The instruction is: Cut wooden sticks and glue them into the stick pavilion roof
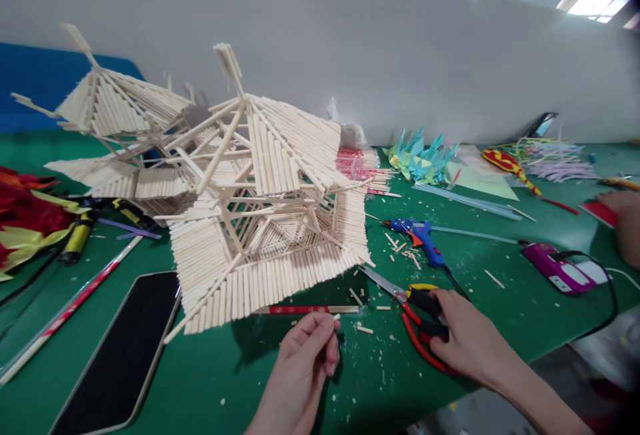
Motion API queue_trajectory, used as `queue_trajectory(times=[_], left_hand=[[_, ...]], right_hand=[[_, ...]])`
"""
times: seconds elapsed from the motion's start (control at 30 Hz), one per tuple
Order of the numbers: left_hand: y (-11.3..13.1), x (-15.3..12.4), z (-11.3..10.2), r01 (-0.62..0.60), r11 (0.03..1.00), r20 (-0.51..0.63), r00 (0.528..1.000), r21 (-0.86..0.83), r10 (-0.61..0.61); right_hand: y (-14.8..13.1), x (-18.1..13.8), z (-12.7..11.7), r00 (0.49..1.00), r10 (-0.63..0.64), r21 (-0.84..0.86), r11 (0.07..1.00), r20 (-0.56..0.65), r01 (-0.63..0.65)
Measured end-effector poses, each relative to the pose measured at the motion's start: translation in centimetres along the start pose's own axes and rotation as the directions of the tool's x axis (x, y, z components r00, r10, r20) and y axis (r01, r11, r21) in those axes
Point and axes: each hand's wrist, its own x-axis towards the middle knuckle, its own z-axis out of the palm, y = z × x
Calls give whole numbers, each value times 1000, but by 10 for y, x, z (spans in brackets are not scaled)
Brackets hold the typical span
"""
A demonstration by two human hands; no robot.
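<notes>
My left hand [310, 355] pinches a short piece of wooden stick [337, 317] between thumb and fingertips, just in front of the stick model. My right hand [463, 335] has its fingers closed on the red, black and yellow handles of the scissors [387, 284]. The scissors lie low over the table, blades pointing left to the model's corner. A pavilion model [275, 282] of pale wooden sticks stands before me, its upper roof partly covered and bare sticks showing on the left. Cut stick bits [365, 330] and crumbs lie between my hands.
A blue glue gun [423, 238] lies beyond the scissors, near a purple power strip [555, 268]. A phone [125, 355] lies at left. Behind are another stick pavilion [120, 108] and folded paper pieces [420, 158]. Another person's hand [627, 215] rests at far right.
</notes>
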Motion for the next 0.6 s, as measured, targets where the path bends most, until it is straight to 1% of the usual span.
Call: queue_trajectory(times=[0.17, 0.33, 0.4, 0.5, 0.6], left_hand=[[2, -2, 3, -9, 1000, 3, 1000, -30, 10], [-2, 1, 1, -29, 999, 26, 999, -43, 31], [-4, 3, -1, -37, 998, 22, 999, -48, 38], [-6, 3, -4, -46, 997, 10, 999, -57, 47], [-6, 3, -5, -55, 996, 7, 998, -73, 56]], right_hand=[[-3, -3, 3, 999, 16, 8, 1000, -29, -16], [-4, -8, 10, 993, -73, 9, 997, -94, 74], [-7, -5, 11, 994, -76, -15, 997, -76, 75], [-11, -1, 8, 999, -32, -67, 997, -17, 31], [-5, -4, 6, 1000, 18, -35, 999, 14, -18]])
